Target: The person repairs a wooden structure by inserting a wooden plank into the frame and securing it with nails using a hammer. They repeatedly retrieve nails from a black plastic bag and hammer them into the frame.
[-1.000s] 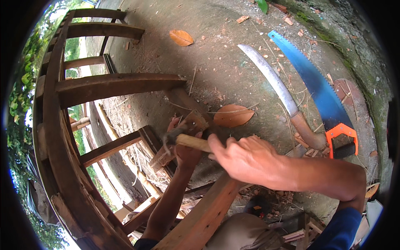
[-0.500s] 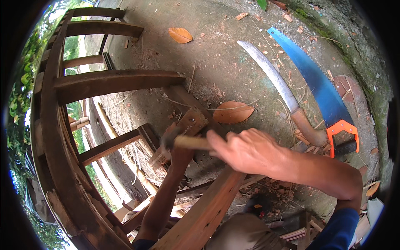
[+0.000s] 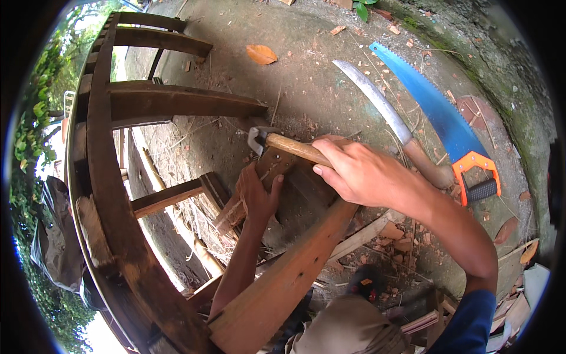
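My right hand [image 3: 361, 175] is closed round the wooden handle of a hammer [image 3: 295, 148]. Its metal head is over the far end of a short wood block [image 3: 273, 163], where a small round nail head or hole shows. Around that block wraps my left hand [image 3: 258, 193], thumb on its right side and fingers partly hidden on the left. The block lies at the end of a dark timber of a slatted wooden frame [image 3: 177, 105]. A thick wooden beam [image 3: 286, 277] slants up between my forearms, its far end under my right hand.
A curved long knife [image 3: 377, 97] with a wooden handle and a blue-bladed handsaw [image 3: 439, 109] lie on the ground at the right. Wood chips [image 3: 401, 239] litter the ground near my foot. A mossy wall [image 3: 501, 76] bounds the far right. Dry leaves [image 3: 261, 54] lie about.
The hammer has risen from beside my left hand to over the block's far end, and its blur is gone. My left thumb now shows along the block. The whole view has shifted slightly.
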Demonstrator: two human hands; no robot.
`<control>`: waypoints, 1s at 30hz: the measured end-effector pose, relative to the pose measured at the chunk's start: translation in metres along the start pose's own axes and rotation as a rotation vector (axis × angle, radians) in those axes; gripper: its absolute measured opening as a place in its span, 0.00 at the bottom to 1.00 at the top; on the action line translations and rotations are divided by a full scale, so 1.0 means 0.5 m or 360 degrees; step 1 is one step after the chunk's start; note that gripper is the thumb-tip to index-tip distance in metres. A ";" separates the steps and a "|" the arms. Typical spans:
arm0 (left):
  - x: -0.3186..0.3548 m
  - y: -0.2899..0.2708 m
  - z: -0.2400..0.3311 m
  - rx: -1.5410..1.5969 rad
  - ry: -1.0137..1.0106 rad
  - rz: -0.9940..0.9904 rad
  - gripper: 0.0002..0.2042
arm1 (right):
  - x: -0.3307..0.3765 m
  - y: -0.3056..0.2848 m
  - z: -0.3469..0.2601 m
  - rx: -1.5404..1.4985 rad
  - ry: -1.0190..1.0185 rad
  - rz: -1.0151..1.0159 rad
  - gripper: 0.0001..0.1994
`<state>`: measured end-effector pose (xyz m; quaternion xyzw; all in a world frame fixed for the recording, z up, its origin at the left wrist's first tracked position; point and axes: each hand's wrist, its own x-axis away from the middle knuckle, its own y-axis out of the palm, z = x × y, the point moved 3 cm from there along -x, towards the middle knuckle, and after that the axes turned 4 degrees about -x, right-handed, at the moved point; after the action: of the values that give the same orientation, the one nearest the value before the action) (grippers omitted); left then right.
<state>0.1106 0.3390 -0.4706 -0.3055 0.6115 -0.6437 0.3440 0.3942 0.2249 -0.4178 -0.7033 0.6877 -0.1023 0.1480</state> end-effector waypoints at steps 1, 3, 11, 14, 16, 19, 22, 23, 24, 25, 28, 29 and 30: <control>-0.001 0.000 0.001 0.0010 -0.0030 -0.0034 0.39 | -0.009 0.003 -0.009 -0.0008 0.0007 -0.0066 0.16; -0.009 -0.010 0.015 0.0023 -0.0040 -0.0091 0.41 | -0.015 0.000 -0.026 -0.0002 -0.0094 -0.0048 0.16; -0.007 -0.027 0.012 -0.0076 -0.0096 -0.0213 0.46 | 0.000 0.006 -0.031 0.0184 -0.0038 -0.0318 0.20; -0.022 -0.008 0.004 0.0042 -0.0114 -0.0338 0.46 | 0.018 0.028 -0.025 0.0165 -0.0313 -0.0077 0.21; -0.015 -0.003 -0.013 -0.0038 -0.0118 -0.0369 0.46 | 0.013 0.010 -0.027 0.0283 -0.0189 -0.0251 0.21; -0.021 -0.010 -0.012 -0.0062 -0.0165 -0.0485 0.44 | 0.010 -0.005 -0.055 0.0305 0.0034 -0.0444 0.16; -0.002 -0.001 -0.028 0.0018 -0.0024 -0.0291 0.42 | 0.019 0.009 -0.089 0.0233 -0.0136 -0.0329 0.17; -0.001 0.006 -0.030 0.0061 0.0081 -0.0170 0.41 | 0.021 0.024 -0.078 0.0195 -0.0286 -0.0182 0.17; -0.010 -0.001 -0.018 0.0091 0.0047 -0.0281 0.41 | 0.020 0.030 -0.071 0.0157 -0.0433 -0.0030 0.17; -0.018 -0.008 -0.007 0.0121 0.0012 -0.0391 0.41 | 0.025 0.029 -0.057 0.0168 -0.0445 -0.0019 0.17; -0.019 -0.009 0.000 0.0088 -0.0096 -0.0415 0.42 | 0.025 0.025 -0.007 0.0385 0.0200 -0.0409 0.17; -0.022 -0.009 0.000 0.0057 -0.0117 -0.0372 0.43 | 0.013 0.009 -0.011 0.0274 -0.0001 -0.0258 0.17; -0.025 -0.009 0.000 0.0061 -0.0083 -0.0343 0.43 | 0.013 0.007 -0.022 0.0223 -0.0115 -0.0124 0.16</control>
<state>0.1175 0.3491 -0.4660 -0.3795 0.5537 -0.6804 0.2942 0.3874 0.2176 -0.4090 -0.7207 0.6452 -0.1304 0.2176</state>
